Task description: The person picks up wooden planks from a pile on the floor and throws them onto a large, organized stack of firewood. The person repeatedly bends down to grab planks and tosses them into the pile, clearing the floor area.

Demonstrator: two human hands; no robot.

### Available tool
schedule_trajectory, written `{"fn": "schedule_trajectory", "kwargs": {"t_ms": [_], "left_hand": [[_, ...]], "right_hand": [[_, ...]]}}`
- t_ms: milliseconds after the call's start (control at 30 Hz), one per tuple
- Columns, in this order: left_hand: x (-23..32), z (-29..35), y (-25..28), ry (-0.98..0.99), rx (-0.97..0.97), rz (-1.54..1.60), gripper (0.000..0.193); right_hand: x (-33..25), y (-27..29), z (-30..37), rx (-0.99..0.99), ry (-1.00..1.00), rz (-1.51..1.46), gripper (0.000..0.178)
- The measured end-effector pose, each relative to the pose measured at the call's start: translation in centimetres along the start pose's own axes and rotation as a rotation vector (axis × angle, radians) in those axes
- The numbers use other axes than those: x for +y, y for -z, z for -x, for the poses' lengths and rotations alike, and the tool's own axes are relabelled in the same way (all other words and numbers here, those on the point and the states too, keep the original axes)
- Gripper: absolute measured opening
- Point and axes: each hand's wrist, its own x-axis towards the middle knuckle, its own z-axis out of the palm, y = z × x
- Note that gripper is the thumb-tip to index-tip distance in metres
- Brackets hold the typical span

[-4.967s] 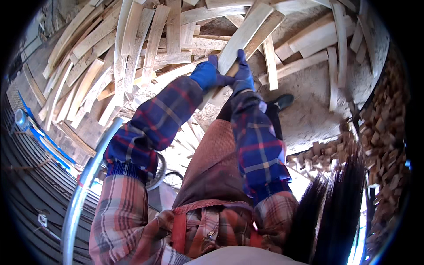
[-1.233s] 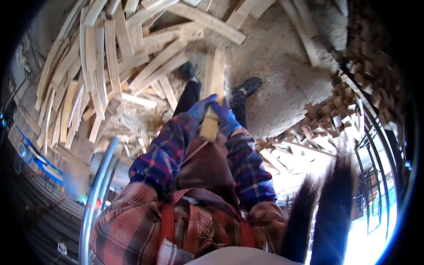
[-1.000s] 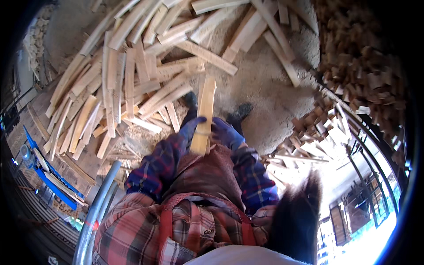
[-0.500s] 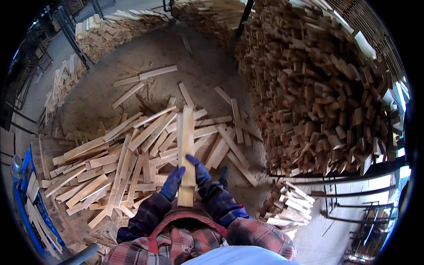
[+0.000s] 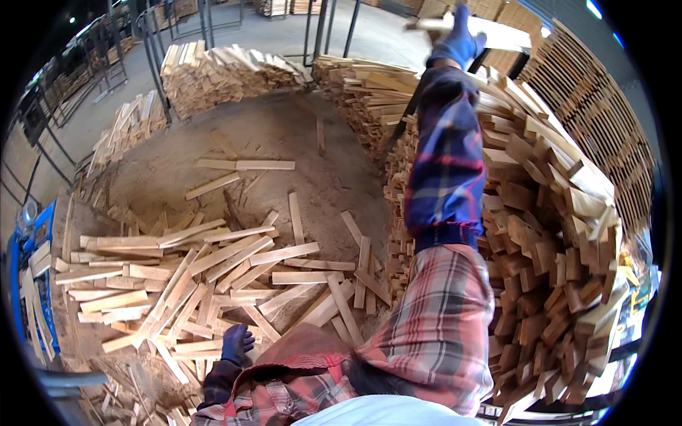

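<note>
At the far left, a blue metal frame (image 5: 51, 213) carries a few wooden strips (image 5: 32, 302), and right of it the loose wood pile (image 5: 192, 273) lies spread over the dusty floor (image 5: 341, 184). The left hand (image 5: 236, 344), in a blue-purple glove, is now down at the pile's near edge, its fingers loosely spread and holding nothing; half a second ago it was up at the boards together with the other hand. Toward the right, the right arm has swung out at full stretch, and the right hand (image 5: 457, 44) is at the top of the view, above the far end of the tall wood stack (image 5: 526, 234). A pale board (image 5: 506, 34) runs crosswise under that hand; whether the fingers grip it or merely rest on it, I cannot tell. The pair of hands has split, so the board appears to have been carried from in front of the body to the stack, with the left side freed.
</note>
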Motion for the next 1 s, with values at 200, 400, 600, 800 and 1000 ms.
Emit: {"fn": "schedule_trajectory", "kwargs": {"t_ms": [200,400,600,800,1000], "left_hand": [[-6.3,2.3,-2.0,0.002,-0.141,-0.120,0.028],[-5.3,3.1,5.2,-0.159,-0.079,-0.050,0.013],[-3.6,2.1,10.9,0.104,0.125,-0.088,0.037],[-4.3,-3.9,10.9,0.257,-0.013,-0.188,0.026],[-10.9,-10.0,8.2,0.395,0.052,-0.147,0.021]], "right_hand": [[-1.6,4.5,39.9,-0.958,-0.134,0.081,0.067],[-4.6,28.4,66.4,-1.988,-0.884,0.253,0.054],[-7.9,52.7,66.9,-0.974,-1.775,0.766,0.024],[-18.6,67.2,68.1,0.011,-2.096,1.407,0.023],[-19.7,65.4,74.9,-0.020,-2.195,1.059,0.033]]}}
